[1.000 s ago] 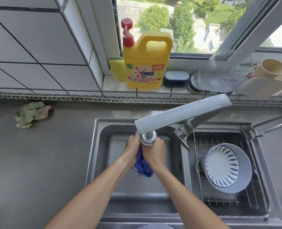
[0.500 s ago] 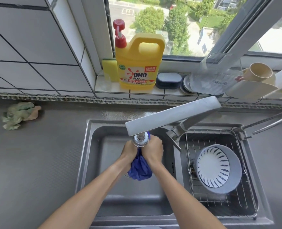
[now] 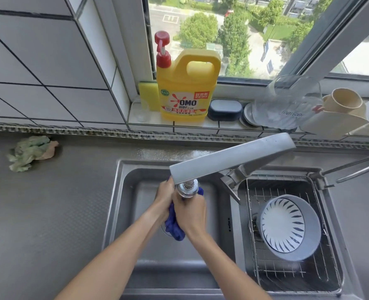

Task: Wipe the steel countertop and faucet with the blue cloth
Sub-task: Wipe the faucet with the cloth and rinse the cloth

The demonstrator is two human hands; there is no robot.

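Head view. Blue cloth (image 3: 174, 226): bunched over the sink (image 3: 123, 213), under the faucet (image 3: 231, 158) nozzle. Left hand (image 3: 165, 197) and right hand (image 3: 191, 213): both curled tight round the cloth. Judged step: wringing. Advice: twist the 2 hands oppositely, low over the basin. Steel countertop (image 3: 49, 213): not yet wiped.

Two bare forearms enter from the bottom edge, with no sleeves in view up to where the picture cuts them off. The left hand (image 3: 165, 197) and right hand (image 3: 191, 212) wear no gloves. Both wrists are bare of watch, band or bracelet, and no ring shows.
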